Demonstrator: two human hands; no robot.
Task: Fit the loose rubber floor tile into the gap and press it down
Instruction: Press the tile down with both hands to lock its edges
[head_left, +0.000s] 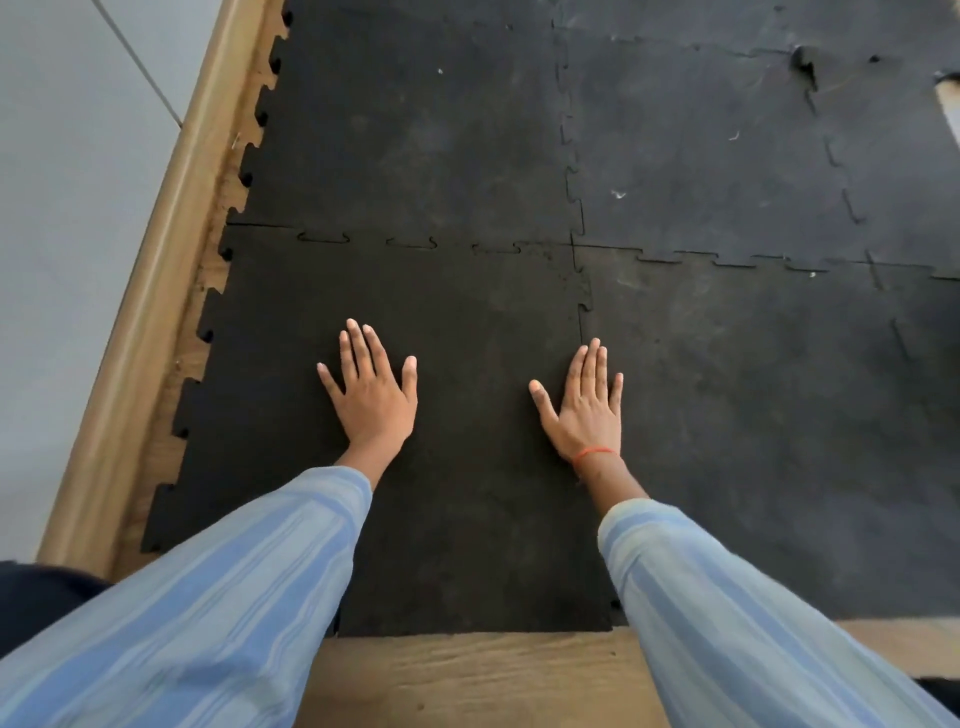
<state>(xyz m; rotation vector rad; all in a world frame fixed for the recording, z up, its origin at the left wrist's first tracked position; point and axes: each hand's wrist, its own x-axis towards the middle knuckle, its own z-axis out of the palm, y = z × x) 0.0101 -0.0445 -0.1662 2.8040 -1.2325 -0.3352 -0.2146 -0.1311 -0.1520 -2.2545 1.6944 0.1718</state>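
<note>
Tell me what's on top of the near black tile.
Both hands lie flat on the tile: left hand, right hand by its right seam. The floor beneath it is hidden.

Your left hand and right hand lie flat on the rubber tile. Left of the tile runs the skirting board; neighbouring tiles lie beyond and right; bare floor lies nearer you.
</note>
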